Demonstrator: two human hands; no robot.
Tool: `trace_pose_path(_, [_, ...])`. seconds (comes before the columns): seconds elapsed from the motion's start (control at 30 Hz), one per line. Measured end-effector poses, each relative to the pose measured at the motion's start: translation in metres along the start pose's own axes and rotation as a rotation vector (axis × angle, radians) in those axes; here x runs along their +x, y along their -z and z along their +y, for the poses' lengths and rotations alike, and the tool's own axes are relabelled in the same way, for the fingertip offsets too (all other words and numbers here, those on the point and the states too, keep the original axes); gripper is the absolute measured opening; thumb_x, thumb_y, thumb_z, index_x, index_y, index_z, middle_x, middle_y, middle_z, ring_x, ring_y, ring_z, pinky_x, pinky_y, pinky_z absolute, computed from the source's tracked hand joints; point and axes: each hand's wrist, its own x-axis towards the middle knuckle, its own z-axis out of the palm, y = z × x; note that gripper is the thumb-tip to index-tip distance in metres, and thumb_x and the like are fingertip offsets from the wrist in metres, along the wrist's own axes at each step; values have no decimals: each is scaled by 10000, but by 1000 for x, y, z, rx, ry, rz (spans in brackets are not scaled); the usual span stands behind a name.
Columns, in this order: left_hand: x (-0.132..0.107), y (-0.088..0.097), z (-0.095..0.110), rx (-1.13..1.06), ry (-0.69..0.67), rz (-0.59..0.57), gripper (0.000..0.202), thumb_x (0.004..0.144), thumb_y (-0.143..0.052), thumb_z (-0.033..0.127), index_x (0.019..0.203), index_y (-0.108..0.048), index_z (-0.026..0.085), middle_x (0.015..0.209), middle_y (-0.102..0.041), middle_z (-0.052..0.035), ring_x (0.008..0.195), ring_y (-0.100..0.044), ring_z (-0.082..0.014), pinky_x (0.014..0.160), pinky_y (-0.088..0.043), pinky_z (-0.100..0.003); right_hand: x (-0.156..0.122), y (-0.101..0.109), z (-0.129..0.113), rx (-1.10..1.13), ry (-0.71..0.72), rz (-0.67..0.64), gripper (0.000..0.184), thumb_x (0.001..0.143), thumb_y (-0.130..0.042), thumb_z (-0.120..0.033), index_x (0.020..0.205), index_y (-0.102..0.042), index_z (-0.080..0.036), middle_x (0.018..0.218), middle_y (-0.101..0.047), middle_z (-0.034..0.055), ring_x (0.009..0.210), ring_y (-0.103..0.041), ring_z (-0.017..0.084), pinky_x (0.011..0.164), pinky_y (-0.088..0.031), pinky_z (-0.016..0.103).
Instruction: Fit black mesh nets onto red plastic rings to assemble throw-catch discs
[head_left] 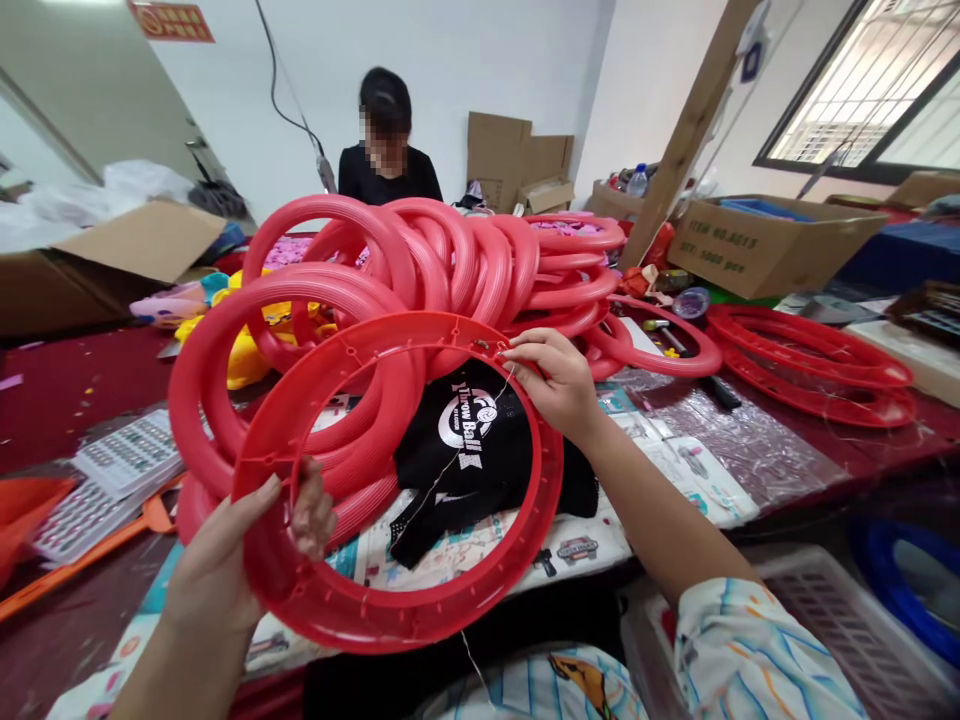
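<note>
A red plastic ring [390, 632], hollow with small pegs inside its channel, is held up tilted in front of me. My left hand [251, 535] grips its left side, thumb on the near face and fingers through the middle. At the upper right of the ring, my right hand [551, 380] pinches at the channel, where a thin wire [457, 455] hangs down. What exactly its fingertips pinch is too small to be sure of. Behind the ring lies a black cloth with white "Throw Ball" print [491, 425]. Many ribbed red rings [442, 250] are heaped beyond it.
Stacked red ring halves [817, 350] lie on the right of the table. A cardboard box [772, 245] stands behind them, near a wooden post [682, 130]. Plastic trays of small parts [127, 455] are at left. A person in black [390, 180] sits across the table.
</note>
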Motion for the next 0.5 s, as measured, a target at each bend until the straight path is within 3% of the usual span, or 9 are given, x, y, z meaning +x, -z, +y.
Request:
trace_pose_path(0.1, [4, -3, 1, 4, 21, -1, 185, 687, -725, 365, 790, -703, 214, 555, -446, 7, 467, -418, -90, 397, -377, -205, -3, -1, 6, -61, 54, -12, 109, 916, -568, -218, 964, -661, -189, 954, -660, 66, 916, -624, 162, 824, -536, 340])
trace_pose_path(0.23, [7, -4, 1, -9, 15, -69, 172, 737, -706, 334, 829, -705, 190, 564, -465, 14, 479, -455, -82, 435, -418, -194, -8, -2, -4, -182, 175, -88, 96, 886, -604, -245, 934, -677, -206, 1022, -675, 81, 986, -569, 218, 884, -481, 409])
trace_pose_path(0.37, [11, -7, 3, -28, -2, -97, 202, 710, -724, 311, 851, -693, 170, 565, -487, 16, 484, -484, -87, 448, -436, -194, -4, -9, -27, -184, 336, -284, 113, 905, -564, -245, 886, -671, -214, 949, -703, 43, 993, -565, 217, 911, -438, 391])
trace_pose_path(0.5, [18, -12, 6, -50, -5, -75, 247, 711, -692, 339, 863, -673, 145, 571, -478, 22, 449, -483, -93, 409, -419, -203, 4, -22, -54, -106, 455, -484, 174, 917, -494, -203, 898, -667, -199, 833, -682, 45, 811, -565, 188, 789, -425, 354])
